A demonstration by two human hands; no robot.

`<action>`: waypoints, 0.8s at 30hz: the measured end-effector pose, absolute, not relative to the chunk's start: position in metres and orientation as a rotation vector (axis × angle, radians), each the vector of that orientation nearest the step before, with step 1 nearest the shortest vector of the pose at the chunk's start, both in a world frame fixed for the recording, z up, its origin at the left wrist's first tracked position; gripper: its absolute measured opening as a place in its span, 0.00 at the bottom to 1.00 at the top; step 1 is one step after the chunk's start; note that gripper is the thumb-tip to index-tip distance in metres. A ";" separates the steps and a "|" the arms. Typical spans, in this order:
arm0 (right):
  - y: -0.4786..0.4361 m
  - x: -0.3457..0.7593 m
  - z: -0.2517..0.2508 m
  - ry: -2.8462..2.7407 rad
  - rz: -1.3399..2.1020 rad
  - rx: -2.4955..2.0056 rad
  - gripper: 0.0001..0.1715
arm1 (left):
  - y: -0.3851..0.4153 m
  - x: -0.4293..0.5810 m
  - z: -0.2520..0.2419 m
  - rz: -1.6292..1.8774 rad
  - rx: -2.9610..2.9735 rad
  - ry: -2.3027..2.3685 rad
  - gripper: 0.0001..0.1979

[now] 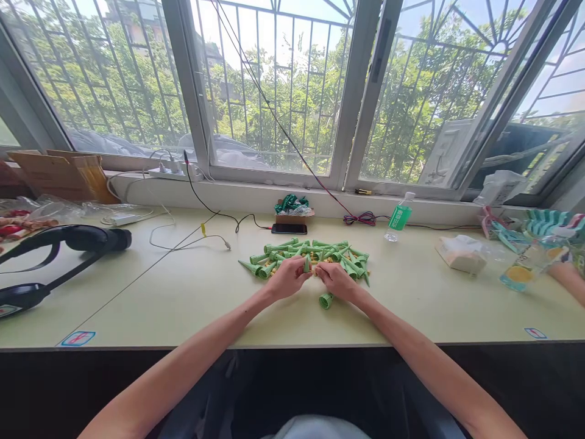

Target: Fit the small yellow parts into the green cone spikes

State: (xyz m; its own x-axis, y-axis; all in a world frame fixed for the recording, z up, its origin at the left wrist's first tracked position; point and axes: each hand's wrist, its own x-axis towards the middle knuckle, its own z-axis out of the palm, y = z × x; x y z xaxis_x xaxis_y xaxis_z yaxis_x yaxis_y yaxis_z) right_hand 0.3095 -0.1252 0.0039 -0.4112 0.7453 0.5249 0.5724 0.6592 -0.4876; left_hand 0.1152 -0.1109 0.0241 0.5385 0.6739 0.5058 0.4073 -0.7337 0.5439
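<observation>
A heap of green cone-shaped plastic pieces, with small yellow bits among them, lies on the pale table before me. My left hand is closed around one green cone at the heap's near edge. My right hand is closed too, fingertips meeting the left hand's; another green cone sticks out beneath it. What the right fingers pinch is too small to make out.
A phone and a small box of green parts lie behind the heap. A green-labelled bottle stands at right. Black headset at left, cables and power strip by the window. Another person's arm far right.
</observation>
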 end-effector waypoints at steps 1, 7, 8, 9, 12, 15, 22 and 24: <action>-0.125 0.310 0.004 -2.134 0.298 -1.012 0.19 | -0.111 0.115 0.024 1.024 2.419 0.886 0.04; -0.125 0.311 0.004 -2.130 0.313 -1.022 0.20 | -0.112 0.115 0.025 1.029 2.422 0.871 0.04; -0.125 0.311 0.003 -2.128 0.318 -1.023 0.20 | -0.112 0.115 0.025 1.026 2.420 0.868 0.04; -0.125 0.311 0.003 -2.126 0.322 -1.022 0.20 | -0.112 0.115 0.026 1.024 2.417 0.865 0.05; -0.125 0.311 0.003 -2.114 0.325 -1.014 0.21 | -0.113 0.115 0.027 1.026 2.407 0.856 0.05; -0.125 0.310 0.004 -2.106 0.323 -1.013 0.21 | -0.113 0.115 0.026 1.028 2.406 0.850 0.05; -0.128 0.309 0.008 -2.090 0.326 -1.020 0.23 | -0.111 0.114 0.023 1.062 2.437 0.841 0.05; -0.130 0.308 0.010 -2.077 0.337 -1.023 0.22 | -0.111 0.115 0.024 1.083 2.434 0.852 0.06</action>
